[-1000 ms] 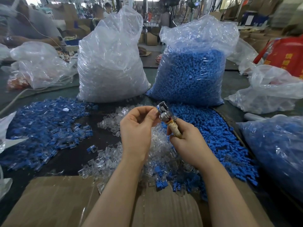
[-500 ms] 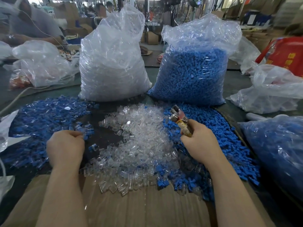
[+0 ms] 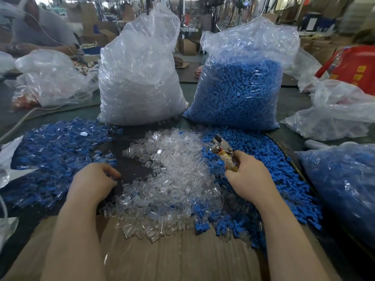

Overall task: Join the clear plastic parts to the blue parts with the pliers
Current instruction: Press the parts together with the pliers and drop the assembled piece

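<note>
Bare forearms, no sleeves visible; apparently ungloved

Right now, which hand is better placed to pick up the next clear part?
Left. The left hand holds no tool and sits beside the clear parts pile, while the right hand grips the pliers.

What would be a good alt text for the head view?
The right hand grips pliers above loose blue parts, while the left hand rests, fingers curled, beside a pile of clear plastic parts. Two full bags stand behind.
</note>
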`<state>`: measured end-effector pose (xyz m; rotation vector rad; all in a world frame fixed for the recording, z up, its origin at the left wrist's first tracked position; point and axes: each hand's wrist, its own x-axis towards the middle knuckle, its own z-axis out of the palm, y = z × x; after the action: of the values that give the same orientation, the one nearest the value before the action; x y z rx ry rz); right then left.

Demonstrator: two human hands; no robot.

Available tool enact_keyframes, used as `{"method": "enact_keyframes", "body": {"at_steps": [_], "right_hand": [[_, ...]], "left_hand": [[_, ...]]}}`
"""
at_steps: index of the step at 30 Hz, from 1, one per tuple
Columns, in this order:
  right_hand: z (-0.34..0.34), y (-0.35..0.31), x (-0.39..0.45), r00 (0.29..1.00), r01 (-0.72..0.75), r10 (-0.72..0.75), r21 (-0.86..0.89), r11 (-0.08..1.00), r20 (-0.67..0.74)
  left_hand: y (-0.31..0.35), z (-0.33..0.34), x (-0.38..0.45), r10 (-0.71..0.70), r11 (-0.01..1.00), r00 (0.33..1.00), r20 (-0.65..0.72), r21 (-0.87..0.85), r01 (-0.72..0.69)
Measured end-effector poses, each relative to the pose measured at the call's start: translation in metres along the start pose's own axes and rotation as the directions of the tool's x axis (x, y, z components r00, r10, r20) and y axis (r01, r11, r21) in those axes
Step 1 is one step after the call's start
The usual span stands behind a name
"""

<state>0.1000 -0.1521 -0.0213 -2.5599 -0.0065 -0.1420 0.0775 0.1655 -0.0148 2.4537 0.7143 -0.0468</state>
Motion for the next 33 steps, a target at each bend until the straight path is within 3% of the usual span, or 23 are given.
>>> {"method": "enact_keyframes", "body": {"at_steps": [5,9,11,14,18,21,33], "right_hand": [[-0.001,0.0,-0.001,0.998,-0.061,0.061,-0.098,0.993,0.001],[0.0,0.002,-0.002,0.991,-0.136,0.131,-0.192,0.972,-0.039],[0.0,0.002,-0.003,0.984,-0.176,0.167,-0.229,0.957,-0.06],[0.0,0.003,-0.003,0.979,-0.202,0.192,-0.25,0.947,-0.066],[0.002,0.002,-0.004,0.982,-0.188,0.19,-0.286,0.939,-0.023],[0.005,0.0,-0.005,0.985,-0.165,0.17,-0.331,0.929,-0.015],[0.009,0.0,-0.005,0.987,-0.15,0.127,-0.294,0.944,-0.097]], "left_hand": [[-0.004,0.005,-0.001,-0.079,0.997,0.966,-0.246,-0.025,0.075],[0.001,0.002,-0.001,-0.144,0.98,0.937,-0.32,0.084,0.179],[0.007,0.0,-0.003,-0.098,0.983,0.929,-0.356,0.111,0.146],[0.023,0.002,-0.009,0.049,0.998,0.971,-0.232,-0.026,-0.056],[0.042,0.015,-0.015,0.084,0.996,0.985,0.148,-0.001,-0.085],[0.049,0.022,-0.016,0.139,0.99,0.959,0.248,-0.011,-0.141],[0.056,0.031,-0.024,0.293,0.935,0.94,0.175,-0.258,-0.244]]}}
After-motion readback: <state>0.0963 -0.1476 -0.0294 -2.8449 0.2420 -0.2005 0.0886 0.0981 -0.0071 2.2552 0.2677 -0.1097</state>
